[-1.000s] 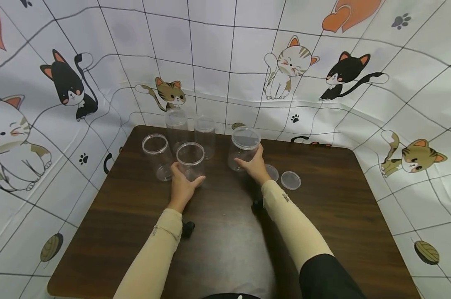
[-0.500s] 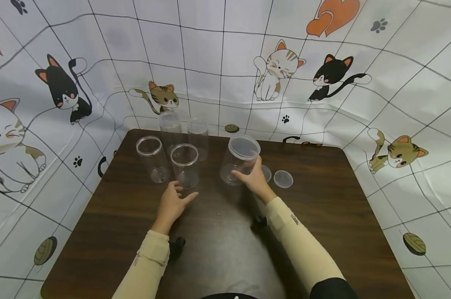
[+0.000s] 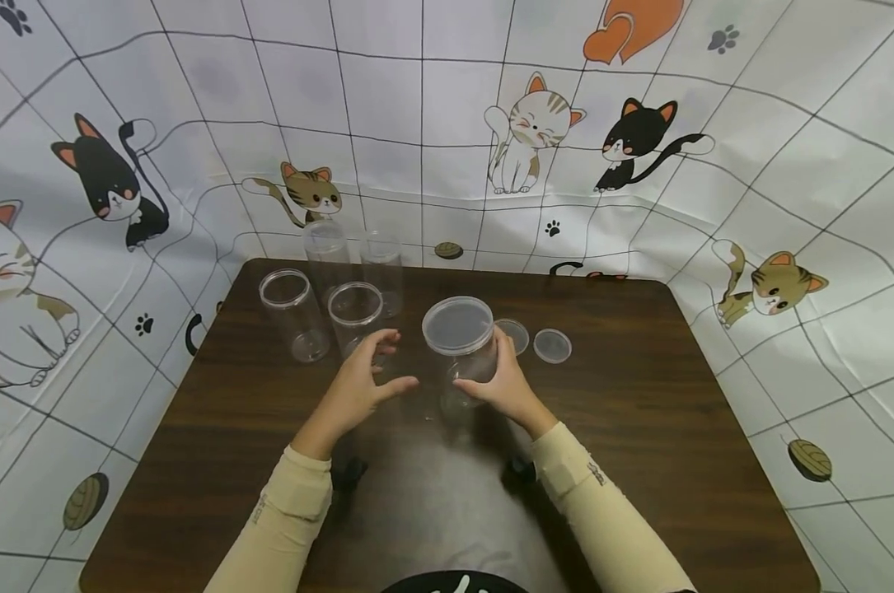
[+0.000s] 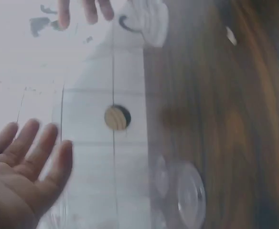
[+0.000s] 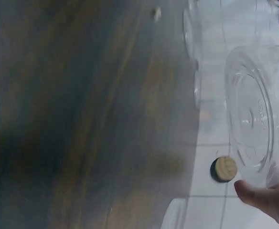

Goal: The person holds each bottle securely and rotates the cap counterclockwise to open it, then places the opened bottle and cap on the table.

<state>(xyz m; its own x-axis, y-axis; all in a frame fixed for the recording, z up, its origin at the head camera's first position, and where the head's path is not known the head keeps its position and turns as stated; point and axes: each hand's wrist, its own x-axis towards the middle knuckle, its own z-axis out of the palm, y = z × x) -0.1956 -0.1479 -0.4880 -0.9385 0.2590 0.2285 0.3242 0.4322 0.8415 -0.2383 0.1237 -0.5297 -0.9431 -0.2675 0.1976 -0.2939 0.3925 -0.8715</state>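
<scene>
My right hand (image 3: pixel 502 383) grips a wide clear plastic jar (image 3: pixel 465 371) with a translucent lid (image 3: pixel 457 326) on top. Its round bottom shows in the right wrist view, lifted off the tabletop, with the thumb (image 5: pixel 256 195) at its side. To the left of this jar, my left hand (image 3: pixel 352 391) holds nothing; its fingers are spread and its palm faces the jar. Behind the left hand stands an open clear jar (image 3: pixel 355 313), partly hidden by the fingers. In the left wrist view, the left hand (image 4: pixel 27 174) appears apart from any object.
Beside that jar stands another open clear jar (image 3: pixel 296 317). Two tall clear jars (image 3: pixel 328 259) (image 3: pixel 383 276) are behind, near the wall sheet with cat prints. Two round clear lids (image 3: pixel 553 346) (image 3: pixel 512 334) lie right of centre on the brown table (image 3: pixel 654 461).
The lidded jar, held in my right hand, has come off the table and toward me. My left hand has let go of the open jar and moved right, toward the lidded one.
</scene>
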